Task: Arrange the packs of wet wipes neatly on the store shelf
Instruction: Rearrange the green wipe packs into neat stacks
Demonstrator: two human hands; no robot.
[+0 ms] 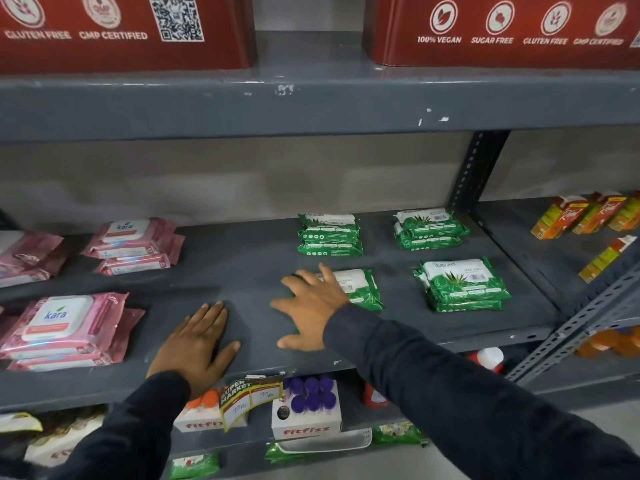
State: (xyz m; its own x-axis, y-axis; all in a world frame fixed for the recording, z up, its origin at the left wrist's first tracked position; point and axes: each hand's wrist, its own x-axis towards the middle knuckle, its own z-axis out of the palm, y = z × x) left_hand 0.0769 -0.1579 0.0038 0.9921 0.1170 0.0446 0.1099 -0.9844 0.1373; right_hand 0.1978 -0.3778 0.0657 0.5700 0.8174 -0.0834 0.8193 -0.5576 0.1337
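Green Origami wet wipe packs lie in four short stacks on the grey shelf (pixel 242 268): back middle (pixel 329 233), back right (pixel 429 226), front right (pixel 464 285) and front middle (pixel 362 287). My right hand (pixel 311 306) lies flat with fingers spread over the left end of the front middle stack. My left hand (pixel 197 341) rests palm down on bare shelf near the front edge, holding nothing. Pink Kara wipe packs are stacked at the left: front (pixel 65 327), back (pixel 135 244) and far left (pixel 27 254).
Red tins (pixel 502 29) stand on the shelf above. Orange and yellow juice cartons (pixel 581 216) sit on the neighbouring shelf at right, past a perforated upright (pixel 474 168). Below are Fit Fizz boxes (pixel 304 410) and a price tag (pixel 249 396) hanging on the shelf's front edge.
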